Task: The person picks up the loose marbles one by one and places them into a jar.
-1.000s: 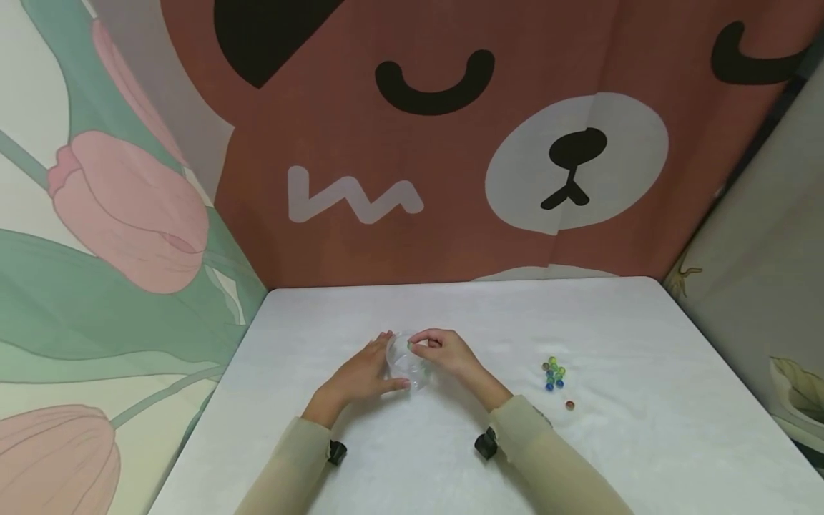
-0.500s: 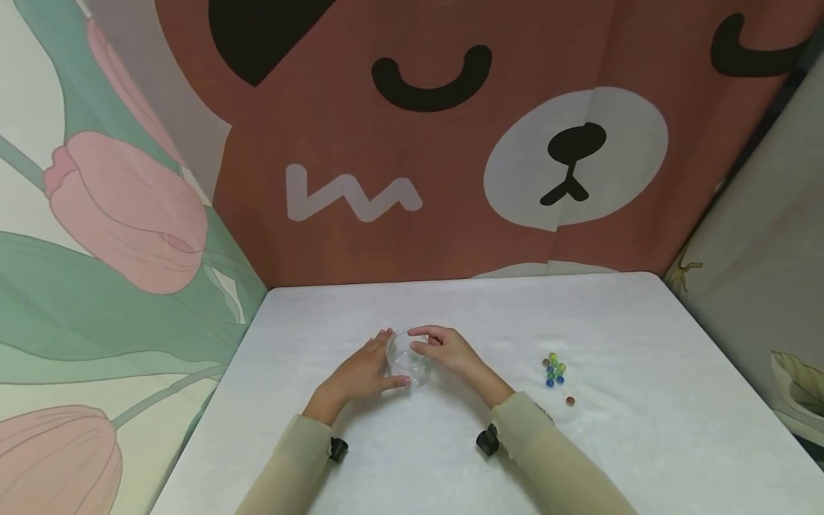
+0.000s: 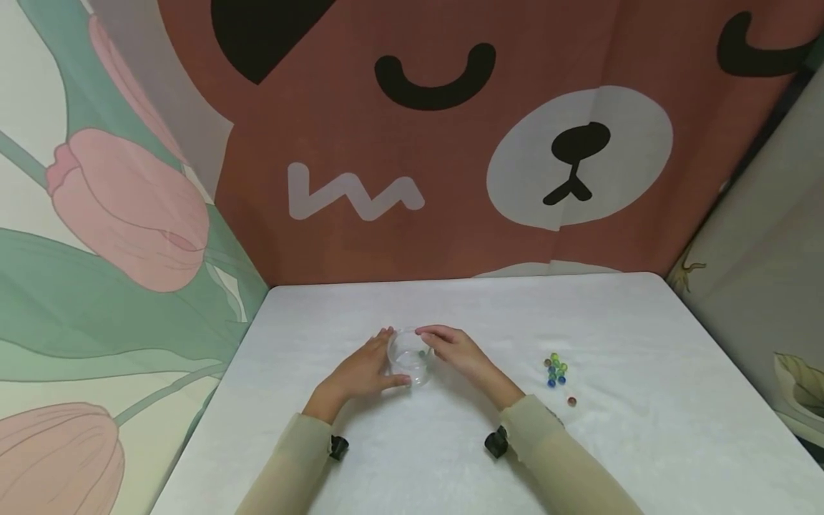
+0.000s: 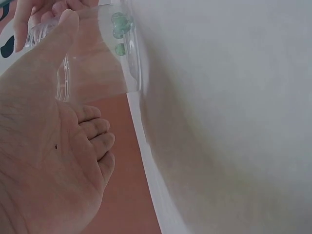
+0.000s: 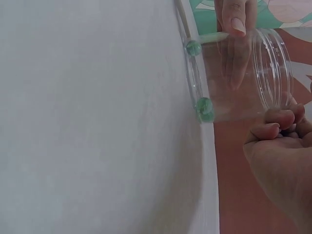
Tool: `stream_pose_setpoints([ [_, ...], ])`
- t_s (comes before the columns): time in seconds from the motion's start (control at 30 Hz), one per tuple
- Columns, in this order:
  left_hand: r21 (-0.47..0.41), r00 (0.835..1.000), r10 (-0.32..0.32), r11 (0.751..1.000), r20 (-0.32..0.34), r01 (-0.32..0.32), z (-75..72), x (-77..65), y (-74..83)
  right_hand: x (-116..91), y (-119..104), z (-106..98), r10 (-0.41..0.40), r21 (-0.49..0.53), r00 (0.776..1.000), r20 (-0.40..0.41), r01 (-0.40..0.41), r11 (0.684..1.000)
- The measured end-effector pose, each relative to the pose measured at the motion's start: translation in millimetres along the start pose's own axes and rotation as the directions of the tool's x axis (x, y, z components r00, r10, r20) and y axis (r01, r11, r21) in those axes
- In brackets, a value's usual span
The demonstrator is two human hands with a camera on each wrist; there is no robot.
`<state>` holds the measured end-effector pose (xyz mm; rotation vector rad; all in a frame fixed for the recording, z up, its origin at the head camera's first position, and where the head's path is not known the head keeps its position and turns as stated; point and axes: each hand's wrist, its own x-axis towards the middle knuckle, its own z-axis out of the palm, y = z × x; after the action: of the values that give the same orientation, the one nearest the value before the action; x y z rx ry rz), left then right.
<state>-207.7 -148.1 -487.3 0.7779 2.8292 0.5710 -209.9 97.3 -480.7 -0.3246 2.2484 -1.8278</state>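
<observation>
The lower frame is occupied by a white table [image 3: 412, 465]. At lower centre, the left hand [image 3: 362, 370] is laid straight-fingered and the right hand [image 3: 462, 354] bent-fingered, its grip unclear, about an upright clear jar [image 3: 408, 357]. Green marbles [image 5: 204, 106] are contained inside; loose marbles [image 3: 553, 370] are clustered lower right, one apart.

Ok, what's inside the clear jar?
Green marbles lie at the bottom of the jar. Some seem to overlap, so I can't count them exactly. In the left wrist view, the left hand covers part of the jar, hiding anything behind.
</observation>
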Motion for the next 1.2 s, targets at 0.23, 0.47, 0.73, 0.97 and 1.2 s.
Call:
stream_pose_setpoints([
  [0.23,-0.017,1.0,0.004,1.0,-0.003,-0.004,-0.2,-0.3,0.5,-9.7,-2.5,-16.2,-0.023,-0.017,0.999,0.042,0.024,1.0],
  [0.47,-0.007,1.0,-0.02,1.0,0.007,0.02,1.0,-2.0,1.3,-24.8,-8.4,-27.4,0.009,-0.101,0.998,0.064,-0.002,0.995],
  [0.73,0.0,1.0,-0.027,1.0,0.003,0.027,-1.0,-1.5,3.0,-36.7,-7.0,-44.6,-0.001,-0.174,0.992,0.128,0.024,0.984],
  [0.97,-0.021,0.999,-0.042,0.999,0.011,0.042,0.7,-2.4,3.5,-51.0,-5.6,-62.3,-0.009,-0.208,0.979,0.203,0.052,0.977],
  [1.2,-0.017,0.999,-0.036,0.999,0.007,0.036,-2.5,-4.9,7.3,-67.3,2.0,-78.5,-0.02,-0.231,0.978,0.207,0.068,0.971],
])
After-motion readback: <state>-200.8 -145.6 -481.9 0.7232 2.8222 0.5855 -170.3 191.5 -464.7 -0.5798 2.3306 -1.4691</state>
